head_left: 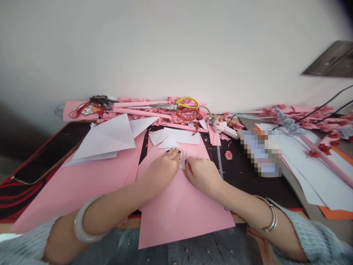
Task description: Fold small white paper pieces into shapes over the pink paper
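Over a pink sheet (182,209), both hands meet at a small piece of white paper (182,162). My left hand (168,162) lies with its fingers stretched out over the paper, pressing on its left side. My right hand (202,175) is closed at the paper's right edge, thumb and fingers curled together; part of the grip is hidden. Just beyond the fingertips sit a folded white paper piece (167,142) and a white paper strip (187,137), both on the pink sheet.
White sheets (107,138) lie on more pink paper (96,184) at left, beside a phone (55,151). Scissors (176,106) rest on pink paper flowers along the wall. A glue gun (220,127), a pink paper rose (228,155) and a blurred-out object (260,152) are at right.
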`<state>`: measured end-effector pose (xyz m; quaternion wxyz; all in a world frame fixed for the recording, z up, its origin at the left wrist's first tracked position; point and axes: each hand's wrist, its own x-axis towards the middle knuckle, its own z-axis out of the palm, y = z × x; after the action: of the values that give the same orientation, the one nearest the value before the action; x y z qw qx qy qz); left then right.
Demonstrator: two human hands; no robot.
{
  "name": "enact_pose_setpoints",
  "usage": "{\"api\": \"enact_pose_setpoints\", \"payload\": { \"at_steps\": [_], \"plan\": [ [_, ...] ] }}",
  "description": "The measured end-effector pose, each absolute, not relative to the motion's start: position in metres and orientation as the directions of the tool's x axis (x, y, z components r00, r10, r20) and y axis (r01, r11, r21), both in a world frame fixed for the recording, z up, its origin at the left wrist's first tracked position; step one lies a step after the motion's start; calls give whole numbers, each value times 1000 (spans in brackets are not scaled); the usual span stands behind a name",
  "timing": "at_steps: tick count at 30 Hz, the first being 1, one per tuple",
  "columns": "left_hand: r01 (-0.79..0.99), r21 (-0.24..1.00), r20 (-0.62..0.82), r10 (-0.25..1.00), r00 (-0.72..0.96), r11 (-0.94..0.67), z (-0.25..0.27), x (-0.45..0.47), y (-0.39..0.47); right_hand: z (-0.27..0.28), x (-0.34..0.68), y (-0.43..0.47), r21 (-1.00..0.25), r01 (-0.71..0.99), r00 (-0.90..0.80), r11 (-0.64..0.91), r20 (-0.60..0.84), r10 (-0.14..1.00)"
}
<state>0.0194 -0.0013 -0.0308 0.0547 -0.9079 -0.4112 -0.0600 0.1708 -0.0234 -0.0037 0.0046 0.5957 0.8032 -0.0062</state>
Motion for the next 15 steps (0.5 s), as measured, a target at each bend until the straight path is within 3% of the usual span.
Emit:
{"api": "enact_pose_setpoints", "payload": {
  "at_steps": [5,10,15],
  "plan": [
    [753,33,149,748,646,-657,-29,19,-3,-4,176,-23,-49,957,-286,286,4,958],
    [749,252,235,790,567,-613,-24,14,-2,6,186,-15,-141,961,-225,237,94,970],
    [671,366,346,763,545,-645,-20,3,5,13,199,-4,-337,911,-183,236,182,966]
  ]
}}
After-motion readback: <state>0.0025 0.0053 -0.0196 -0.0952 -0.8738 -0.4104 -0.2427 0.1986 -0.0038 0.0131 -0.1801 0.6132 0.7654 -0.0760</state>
